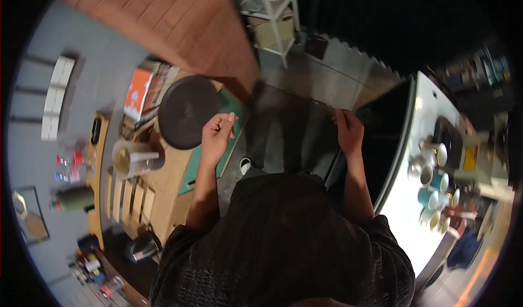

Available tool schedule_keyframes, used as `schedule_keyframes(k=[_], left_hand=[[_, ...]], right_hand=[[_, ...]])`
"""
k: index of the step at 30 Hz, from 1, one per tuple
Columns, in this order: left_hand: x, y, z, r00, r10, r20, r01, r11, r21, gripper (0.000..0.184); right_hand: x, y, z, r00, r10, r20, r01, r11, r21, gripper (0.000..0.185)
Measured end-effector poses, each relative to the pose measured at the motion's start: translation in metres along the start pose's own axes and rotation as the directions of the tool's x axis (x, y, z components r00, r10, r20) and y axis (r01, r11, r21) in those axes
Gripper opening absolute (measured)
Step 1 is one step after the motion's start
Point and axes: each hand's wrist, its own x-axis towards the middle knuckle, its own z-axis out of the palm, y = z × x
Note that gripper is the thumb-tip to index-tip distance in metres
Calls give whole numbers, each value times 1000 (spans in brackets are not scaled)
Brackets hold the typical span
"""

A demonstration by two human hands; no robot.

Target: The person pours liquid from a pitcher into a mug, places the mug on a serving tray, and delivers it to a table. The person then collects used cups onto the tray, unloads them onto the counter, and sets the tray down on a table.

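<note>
My left hand (218, 136) is held up beside a round dark disc (188, 112), its fingers curled and the thumb pressed against them. Across from it, my right hand (350, 132) is raised over the dark floor near the white counter, its fingers also closed together. Whatever is in either pinch, if anything, is too small to make out. The hands are well apart. Under the disc lie a wooden table (177, 166) and a green mat (195, 166).
Books (138, 93) and a translucent pitcher (129, 159) stand at left near a wooden rack (128, 199). Several cups (429, 198) stand on the white counter (406, 220) at right. A white shelf (278, 13) is ahead, beside a brick surface (174, 21).
</note>
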Motion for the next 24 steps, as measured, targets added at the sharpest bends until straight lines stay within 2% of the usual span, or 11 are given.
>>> schedule_keyframes(k=[6,8,10,12,14,16,17,19,20,22,24], left_hand=[[-18,11,-140,950,-10,-312,-10,998,-64,18],[-22,16,-188,894,62,-444,-80,997,-21,13],[-26,18,-251,832,130,-539,-105,991,78,8],[-26,28,-315,733,274,-622,-79,943,322,13],[-21,32,-380,579,458,-674,199,722,662,20],[-11,50,-419,470,533,-704,470,524,710,24],[-3,44,-443,472,529,-705,473,523,709,24],[12,27,-484,468,749,-468,483,227,846,22],[16,23,-492,465,749,-472,485,231,844,22],[23,22,-497,586,529,-614,565,276,777,23],[28,23,-495,592,477,-649,604,271,750,23]], right_hand=[[34,-86,155,944,-247,220,214,964,160,22],[32,-108,217,924,-253,286,204,960,191,20],[29,-129,276,896,-237,376,161,962,222,20],[30,-140,328,856,-261,445,167,956,240,20],[25,-159,371,784,-317,534,233,947,220,20],[19,-175,402,780,-293,552,180,951,251,20],[18,-180,413,766,-294,572,189,953,236,20],[22,-181,424,751,-291,593,199,956,216,21],[25,-179,426,733,-271,624,202,962,182,21],[36,-173,431,708,-256,659,207,966,152,21],[49,-164,432,749,-249,614,125,963,237,22]])
